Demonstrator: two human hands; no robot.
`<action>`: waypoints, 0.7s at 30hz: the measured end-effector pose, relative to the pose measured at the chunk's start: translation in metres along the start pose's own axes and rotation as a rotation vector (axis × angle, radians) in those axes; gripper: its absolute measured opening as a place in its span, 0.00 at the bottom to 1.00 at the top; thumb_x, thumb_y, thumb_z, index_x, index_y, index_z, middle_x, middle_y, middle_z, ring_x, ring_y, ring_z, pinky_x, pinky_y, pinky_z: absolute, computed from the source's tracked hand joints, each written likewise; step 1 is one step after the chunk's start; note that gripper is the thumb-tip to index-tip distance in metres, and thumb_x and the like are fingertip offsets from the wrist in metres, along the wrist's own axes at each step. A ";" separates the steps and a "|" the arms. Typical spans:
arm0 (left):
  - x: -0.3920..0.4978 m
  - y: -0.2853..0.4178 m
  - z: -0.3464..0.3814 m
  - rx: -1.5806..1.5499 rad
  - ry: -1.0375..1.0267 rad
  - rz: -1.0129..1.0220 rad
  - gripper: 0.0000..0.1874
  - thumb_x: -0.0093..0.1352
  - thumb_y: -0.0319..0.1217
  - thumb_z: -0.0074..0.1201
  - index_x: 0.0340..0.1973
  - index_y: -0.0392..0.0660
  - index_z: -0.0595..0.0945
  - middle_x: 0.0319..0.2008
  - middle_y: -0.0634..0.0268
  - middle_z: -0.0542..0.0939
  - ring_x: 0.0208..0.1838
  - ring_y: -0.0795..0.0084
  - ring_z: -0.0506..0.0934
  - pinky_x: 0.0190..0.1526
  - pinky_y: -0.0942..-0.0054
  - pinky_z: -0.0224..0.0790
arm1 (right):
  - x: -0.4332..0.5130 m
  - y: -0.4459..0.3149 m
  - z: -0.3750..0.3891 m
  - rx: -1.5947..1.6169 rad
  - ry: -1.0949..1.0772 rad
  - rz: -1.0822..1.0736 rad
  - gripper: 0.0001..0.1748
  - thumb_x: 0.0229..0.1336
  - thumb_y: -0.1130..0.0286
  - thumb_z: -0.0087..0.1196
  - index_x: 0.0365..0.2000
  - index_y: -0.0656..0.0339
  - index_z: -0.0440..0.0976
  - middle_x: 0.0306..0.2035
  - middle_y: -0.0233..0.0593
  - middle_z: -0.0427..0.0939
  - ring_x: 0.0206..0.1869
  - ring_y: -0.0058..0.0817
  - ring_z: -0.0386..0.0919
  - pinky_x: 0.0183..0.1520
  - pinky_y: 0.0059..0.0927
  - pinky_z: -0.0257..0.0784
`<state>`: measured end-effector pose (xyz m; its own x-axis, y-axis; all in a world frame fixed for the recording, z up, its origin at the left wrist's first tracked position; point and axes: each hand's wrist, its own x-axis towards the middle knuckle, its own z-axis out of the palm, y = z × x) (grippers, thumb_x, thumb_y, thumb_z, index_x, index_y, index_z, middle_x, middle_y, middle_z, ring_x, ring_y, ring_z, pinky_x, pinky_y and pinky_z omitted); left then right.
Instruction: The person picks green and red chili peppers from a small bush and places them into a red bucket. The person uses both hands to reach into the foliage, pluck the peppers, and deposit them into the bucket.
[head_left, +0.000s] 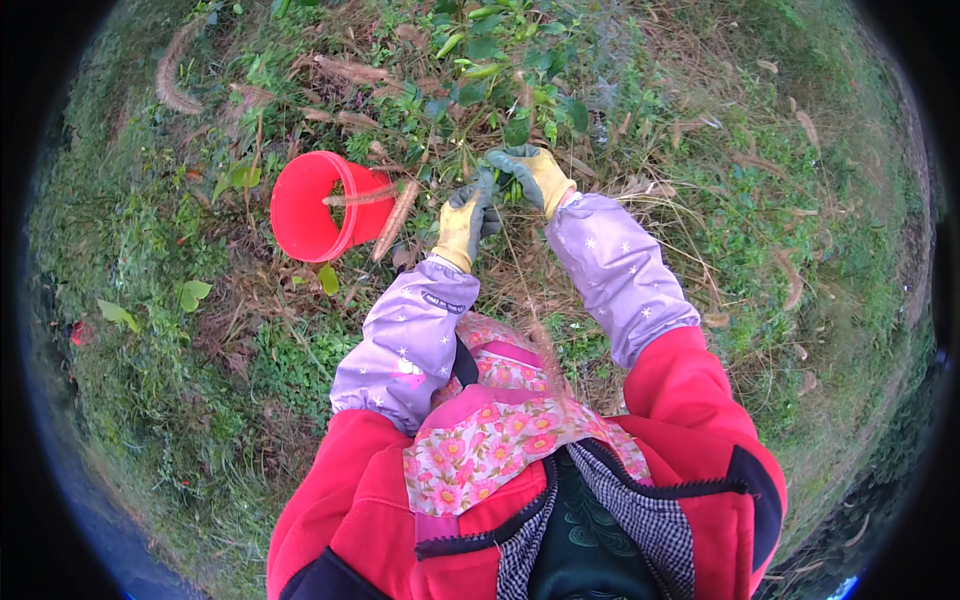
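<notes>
My left hand (466, 217), in a yellow and grey-green work glove, is at the middle of the view with its fingers curled at some green stems. Close against it on the right, my right hand (536, 176) wears a matching glove. Small green chili peppers (513, 192) show between the two hands, by the right fingers; which hand grips them is hard to tell. Just beyond stands a pepper plant (480, 90) with broad leaves and longer pale green peppers (450, 45). A red plastic bucket (360, 217) lies tilted left of my left hand, its mouth facing left.
Weeds and dry grass cover the ground around. Brown foxtail seed heads (395, 220) cross in front of the bucket, and another (176, 71) arches at the upper left. Dry stalks (675, 202) lie right of my right hand. A small red thing (79, 333) is at the far left.
</notes>
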<state>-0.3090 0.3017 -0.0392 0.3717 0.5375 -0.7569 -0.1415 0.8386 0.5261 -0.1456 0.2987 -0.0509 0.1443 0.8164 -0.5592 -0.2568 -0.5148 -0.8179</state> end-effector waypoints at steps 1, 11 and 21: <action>0.000 0.000 0.000 0.007 -0.012 -0.013 0.19 0.63 0.48 0.60 0.35 0.45 0.79 0.26 0.68 0.78 0.23 0.76 0.76 0.21 0.78 0.69 | -0.002 -0.004 0.007 -0.050 0.035 -0.016 0.11 0.52 0.68 0.60 0.36 0.62 0.80 0.32 0.34 0.82 0.32 0.20 0.77 0.37 0.22 0.71; 0.025 -0.008 -0.007 -0.067 -0.256 0.170 0.11 0.65 0.40 0.60 0.36 0.49 0.78 0.26 0.72 0.77 0.26 0.80 0.74 0.25 0.83 0.66 | 0.001 -0.005 0.012 -0.431 0.095 -0.294 0.15 0.60 0.61 0.52 0.37 0.64 0.78 0.29 0.34 0.81 0.28 0.20 0.77 0.33 0.22 0.72; -0.012 -0.002 -0.045 -0.200 -0.624 0.084 0.18 0.70 0.40 0.50 0.52 0.46 0.73 0.35 0.68 0.76 0.36 0.73 0.76 0.34 0.78 0.70 | -0.010 -0.010 0.001 0.409 -0.067 0.082 0.21 0.66 0.61 0.44 0.49 0.68 0.69 0.40 0.42 0.79 0.39 0.27 0.79 0.44 0.28 0.77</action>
<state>-0.3547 0.2977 -0.0486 0.8053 0.5001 -0.3183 -0.3383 0.8286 0.4461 -0.1453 0.2958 -0.0369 0.0485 0.7996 -0.5986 -0.6246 -0.4434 -0.6429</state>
